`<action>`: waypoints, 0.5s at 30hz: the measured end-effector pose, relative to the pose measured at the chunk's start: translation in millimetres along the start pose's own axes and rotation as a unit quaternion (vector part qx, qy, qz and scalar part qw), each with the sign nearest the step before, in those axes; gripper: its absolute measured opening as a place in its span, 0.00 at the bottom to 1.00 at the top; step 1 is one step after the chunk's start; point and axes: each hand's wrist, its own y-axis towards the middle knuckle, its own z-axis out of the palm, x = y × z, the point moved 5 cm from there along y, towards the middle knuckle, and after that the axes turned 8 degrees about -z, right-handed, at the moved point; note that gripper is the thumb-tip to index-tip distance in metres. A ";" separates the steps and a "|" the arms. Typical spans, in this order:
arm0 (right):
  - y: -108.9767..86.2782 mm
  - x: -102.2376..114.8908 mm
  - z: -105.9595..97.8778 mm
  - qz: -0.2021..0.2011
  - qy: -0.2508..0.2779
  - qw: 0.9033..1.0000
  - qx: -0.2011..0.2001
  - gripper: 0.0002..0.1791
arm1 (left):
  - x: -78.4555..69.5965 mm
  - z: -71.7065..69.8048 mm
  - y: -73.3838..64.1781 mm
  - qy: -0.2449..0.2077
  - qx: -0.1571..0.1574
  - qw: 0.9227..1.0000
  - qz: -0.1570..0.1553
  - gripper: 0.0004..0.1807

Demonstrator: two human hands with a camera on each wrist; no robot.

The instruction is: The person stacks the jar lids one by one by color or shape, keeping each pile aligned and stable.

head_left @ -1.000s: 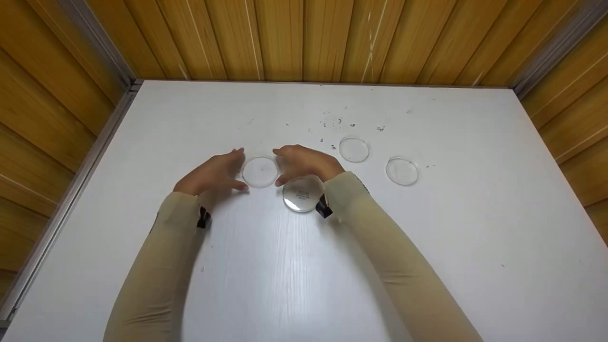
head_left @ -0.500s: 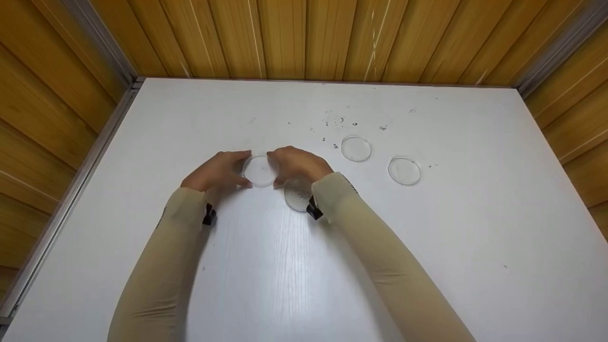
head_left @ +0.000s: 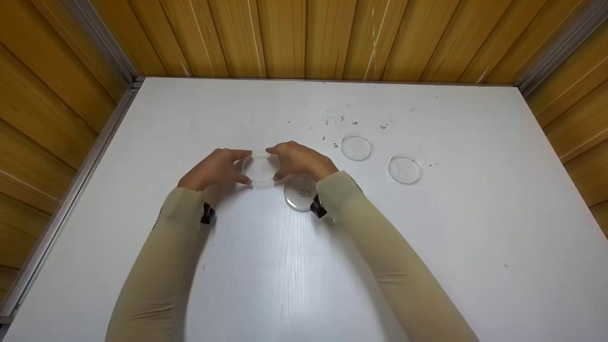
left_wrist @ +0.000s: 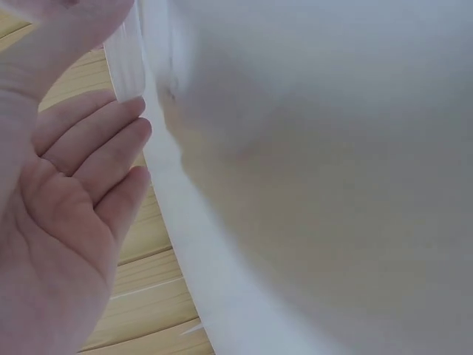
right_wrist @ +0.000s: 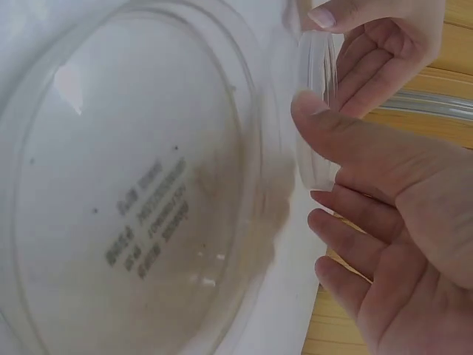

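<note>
A clear round petri dish (head_left: 261, 167) is held level between both hands, a little above the white table. My left hand (head_left: 216, 167) grips its left rim with thumb and fingertips. From the other side my right hand (head_left: 300, 161) pinches the right rim, thumb nearest me. In the right wrist view the dish (right_wrist: 318, 111) is seen edge-on, with the left hand (right_wrist: 392, 52) beyond it. Another petri dish (head_left: 299, 195), with small dark print, lies on the table under the right wrist, partly hidden by it.
Two more clear dish pieces lie to the right: one round piece (head_left: 356, 147) farther back, another round piece (head_left: 404, 170) nearer. Small dark marks (head_left: 341, 118) dot the back of the white table (head_left: 256, 285). Wood-patterned panels (head_left: 280, 38) stand behind and at both sides.
Both hands have closed in on the petri dish from either side, gripped its rim and raised it slightly off the table. The other dishes have stayed in place.
</note>
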 end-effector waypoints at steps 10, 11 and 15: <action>-13.4 1.6 -11.6 -0.084 0.024 0.996 -0.010 0.38 | -7.2 -4.7 -5.9 -0.025 0.009 1.000 0.012 0.44; -14.7 1.0 -12.5 -0.084 0.023 0.996 -0.009 0.38 | -8.0 -4.4 -6.0 -0.026 0.006 1.000 0.014 0.44; -18.6 -1.6 -14.0 -0.089 0.016 0.996 -0.005 0.40 | -12.5 -1.8 -7.6 -0.044 -0.003 0.999 0.025 0.44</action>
